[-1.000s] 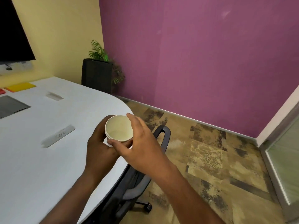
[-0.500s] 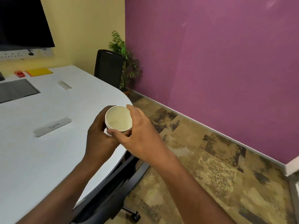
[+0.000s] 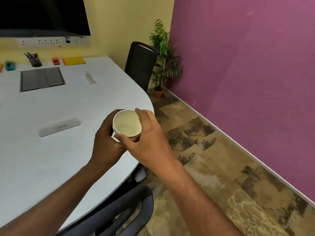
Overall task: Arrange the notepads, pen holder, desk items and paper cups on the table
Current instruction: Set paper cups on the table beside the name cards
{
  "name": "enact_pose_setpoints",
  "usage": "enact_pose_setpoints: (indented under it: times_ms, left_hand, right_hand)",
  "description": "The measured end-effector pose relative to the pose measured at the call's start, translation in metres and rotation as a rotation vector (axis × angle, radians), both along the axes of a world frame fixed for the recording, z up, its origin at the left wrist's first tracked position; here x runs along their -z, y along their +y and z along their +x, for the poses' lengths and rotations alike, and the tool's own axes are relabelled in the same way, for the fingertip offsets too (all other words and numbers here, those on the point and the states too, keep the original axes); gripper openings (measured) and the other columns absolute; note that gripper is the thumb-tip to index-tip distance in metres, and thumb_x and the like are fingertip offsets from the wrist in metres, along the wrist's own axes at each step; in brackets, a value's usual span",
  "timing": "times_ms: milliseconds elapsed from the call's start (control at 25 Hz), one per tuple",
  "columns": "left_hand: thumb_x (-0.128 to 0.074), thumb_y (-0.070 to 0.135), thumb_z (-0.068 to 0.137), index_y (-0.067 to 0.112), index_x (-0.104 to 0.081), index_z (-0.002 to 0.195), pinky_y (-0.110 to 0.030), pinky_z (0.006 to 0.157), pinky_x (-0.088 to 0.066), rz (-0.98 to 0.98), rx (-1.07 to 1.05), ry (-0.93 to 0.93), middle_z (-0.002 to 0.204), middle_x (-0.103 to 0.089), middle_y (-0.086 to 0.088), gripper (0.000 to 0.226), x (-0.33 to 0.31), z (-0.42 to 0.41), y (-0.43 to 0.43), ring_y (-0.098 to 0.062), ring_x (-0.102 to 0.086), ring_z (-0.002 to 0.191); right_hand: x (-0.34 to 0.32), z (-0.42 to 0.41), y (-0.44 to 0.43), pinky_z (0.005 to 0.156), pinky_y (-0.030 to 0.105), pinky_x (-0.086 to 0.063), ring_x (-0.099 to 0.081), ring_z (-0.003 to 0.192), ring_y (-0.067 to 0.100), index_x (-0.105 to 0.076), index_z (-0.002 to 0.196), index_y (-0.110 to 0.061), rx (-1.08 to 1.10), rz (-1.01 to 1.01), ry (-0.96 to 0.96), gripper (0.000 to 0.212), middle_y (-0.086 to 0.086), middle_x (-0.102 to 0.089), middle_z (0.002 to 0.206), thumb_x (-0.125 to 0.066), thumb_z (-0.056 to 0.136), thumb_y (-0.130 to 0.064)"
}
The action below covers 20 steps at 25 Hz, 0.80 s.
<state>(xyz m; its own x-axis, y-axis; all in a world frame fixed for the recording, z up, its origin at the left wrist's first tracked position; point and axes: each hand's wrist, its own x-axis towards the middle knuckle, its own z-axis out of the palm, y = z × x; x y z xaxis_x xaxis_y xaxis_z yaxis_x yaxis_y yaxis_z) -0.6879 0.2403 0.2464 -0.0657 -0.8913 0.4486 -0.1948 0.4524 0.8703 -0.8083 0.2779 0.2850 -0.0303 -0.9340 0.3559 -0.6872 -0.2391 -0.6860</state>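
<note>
White table [image 3: 51, 159]: far side looks mostly arranged. Left hand [image 3: 105, 140], right hand [image 3: 148, 138]: fingers of both wrapped round one paper cup [image 3: 127, 124], held upright over table's rounded corner, not yet set down. Yellow notepad [image 3: 74, 61], pen holder [image 3: 35, 60] with pens in row by wall; red item [image 3: 55, 61], teal item [image 3: 10, 65] alongside. Cup placing seems left.

Both forearms [image 3: 187, 193] bare, entering from the lower edge and converging at centre. Left hand [image 3: 107, 140]: fingers [image 3: 109, 120] curled round the left side of a paper cup [image 3: 127, 124], gripping it. Right hand [image 3: 148, 138]: thumb on the near rim, forefinger arched over the far rim, pinching the same cup. Wrists level, hands touching.
</note>
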Motion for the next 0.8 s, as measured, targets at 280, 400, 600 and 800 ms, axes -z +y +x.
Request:
enact_pose_setpoints:
  times_ms: [280, 400, 600, 800]
  left_hand:
    - [-0.079, 0.024, 0.055, 0.04, -0.053, 0.111, 0.001, 0.074, -0.042, 0.035, -0.226, -0.065, 0.103, -0.06, 0.036, 0.064, 0.001, -0.067, -0.038, 0.013, -0.057, 0.096]
    - [-0.077, 0.025, 0.054, 0.043, -0.054, 0.108, 0.001, 0.072, -0.042, 0.08, -0.306, -0.083, 0.102, -0.062, 0.034, 0.062, 0.006, -0.099, -0.046, 0.011, -0.058, 0.095]
    - [-0.071, 0.02, 0.054, 0.046, -0.052, 0.102, 0.002, 0.07, -0.041, 0.131, -0.509, -0.053, 0.094, -0.061, 0.041, 0.058, 0.011, -0.157, -0.071, 0.019, -0.057, 0.088]
    - [-0.067, 0.018, 0.053, 0.05, -0.054, 0.1, 0.002, 0.068, -0.041, 0.15, -0.638, -0.035, 0.095, -0.062, 0.039, 0.058, 0.021, -0.157, -0.114, 0.018, -0.057, 0.089]
  right_hand:
    - [0.014, -0.08, -0.071, 0.092, 0.016, -0.034, -0.04, 0.12, 0.006, -0.034, 0.142, -0.023, -0.246, 0.04, -0.1, 0.085, -0.007, -0.043, 0.137, -0.073, 0.073, -0.054]
    - [0.02, -0.113, -0.091, 0.09, 0.014, -0.032, -0.039, 0.118, 0.004, -0.035, 0.141, -0.023, -0.346, 0.039, -0.102, 0.085, -0.008, -0.045, 0.135, -0.072, 0.072, -0.055]
    - [0.029, -0.161, -0.148, 0.092, 0.013, -0.027, -0.034, 0.123, 0.005, -0.032, 0.143, -0.022, -0.555, 0.107, -0.09, 0.086, -0.007, -0.04, 0.141, -0.072, 0.073, -0.054]
    - [0.033, -0.157, -0.205, 0.093, 0.016, -0.03, -0.038, 0.127, 0.01, -0.032, 0.142, -0.021, -0.685, 0.167, -0.07, 0.085, -0.005, -0.041, 0.142, -0.072, 0.074, -0.052]
